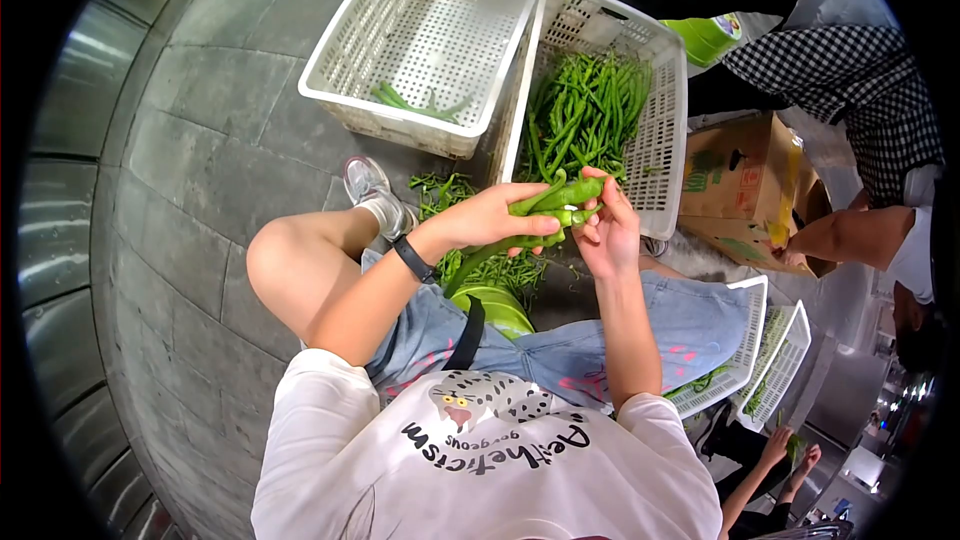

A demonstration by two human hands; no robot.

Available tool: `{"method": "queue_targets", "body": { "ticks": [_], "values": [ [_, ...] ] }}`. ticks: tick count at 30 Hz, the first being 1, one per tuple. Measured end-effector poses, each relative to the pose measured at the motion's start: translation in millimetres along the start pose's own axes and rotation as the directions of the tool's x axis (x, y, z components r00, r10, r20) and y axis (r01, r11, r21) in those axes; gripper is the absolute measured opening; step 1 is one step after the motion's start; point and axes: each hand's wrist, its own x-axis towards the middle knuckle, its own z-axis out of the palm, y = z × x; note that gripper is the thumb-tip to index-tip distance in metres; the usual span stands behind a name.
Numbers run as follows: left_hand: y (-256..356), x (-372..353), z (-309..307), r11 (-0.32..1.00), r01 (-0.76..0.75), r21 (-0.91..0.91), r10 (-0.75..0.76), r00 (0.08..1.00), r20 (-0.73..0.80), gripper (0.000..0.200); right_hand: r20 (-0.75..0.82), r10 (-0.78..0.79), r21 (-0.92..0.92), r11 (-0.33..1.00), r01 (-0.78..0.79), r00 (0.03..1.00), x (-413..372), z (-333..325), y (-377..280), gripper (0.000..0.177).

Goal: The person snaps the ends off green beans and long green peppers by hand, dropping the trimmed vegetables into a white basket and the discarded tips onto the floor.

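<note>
Several long green peppers [540, 202] lie in my left hand [492, 218], its fingers wrapped round them. A black band circles that wrist. My right hand [612, 232] is against the other end of the peppers, with thumb and fingers closed on a pepper tip. Just beyond my hands stands a white crate [668, 120] with a heap of green peppers [590, 105] in it. Another white crate [325, 50], at its left, holds a few peppers [420, 103] at the bottom. Green scraps [445, 190] are scattered on the floor below my hands.
A cardboard box [735, 170] stands right of the crates, with a co-worker's arm [850, 238] reaching to it. White baskets [740, 340] with green pieces are at my right. Another person's hands [790, 455] show at lower right. A green stool [495, 308] is beneath me.
</note>
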Motion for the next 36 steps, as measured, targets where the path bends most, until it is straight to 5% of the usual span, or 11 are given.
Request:
{"method": "queue_targets", "body": {
  "ticks": [4,7,9,12,15,19,21,24,28,36],
  "values": [
    [-6,2,-2,0.996,-0.052,-0.072,0.042,0.99,-0.133,0.037,0.0,-0.064,-0.094,0.994,0.064,0.998,0,12,-5,0.033],
    [0,-1,-8,0.964,-0.119,-0.238,0.07,0.976,-0.207,0.033,0.002,-0.172,0.101,0.98,0.171,0.985,3,-10,-17,0.037],
    [4,-1,-14,0.947,-0.158,-0.282,0.086,0.964,-0.25,0.029,-0.012,-0.247,0.051,0.968,0.248,0.969,3,-16,-23,0.034],
    [9,0,-15,0.976,-0.172,-0.129,0.119,0.931,-0.345,0.033,0.059,-0.109,-0.668,0.734,0.121,0.992,-7,-11,-23,0.034],
    [12,10,-20,0.989,-0.083,0.12,0.121,0.922,-0.368,0.036,0.113,-0.063,-0.952,0.28,0.126,0.992,-7,5,-19,0.041],
    [21,18,-22,0.9,0.098,0.425,0.063,0.935,-0.35,0.035,-0.045,-0.137,-0.603,0.793,0.082,0.99,19,10,-32,0.034],
    [12,20,-25,0.881,0.078,0.467,0.078,0.948,-0.307,0.045,-0.068,-0.075,-0.578,0.816,0.022,0.995,22,14,-36,0.023],
    [0,17,-24,0.83,-0.061,0.554,0.223,0.948,-0.229,0.055,-0.085,-0.212,-0.467,0.872,0.149,0.974,24,8,-25,0.014],
    [5,20,-15,0.908,-0.022,0.418,0.087,0.987,-0.138,0.057,-0.191,-0.32,-0.26,0.928,0.266,0.928,33,2,-30,0.006],
    [14,32,-6,0.967,-0.198,0.162,0.239,0.923,-0.302,0.039,-0.227,-0.588,-0.407,0.782,0.473,0.777,43,31,-60,0.006]
  ]
}}
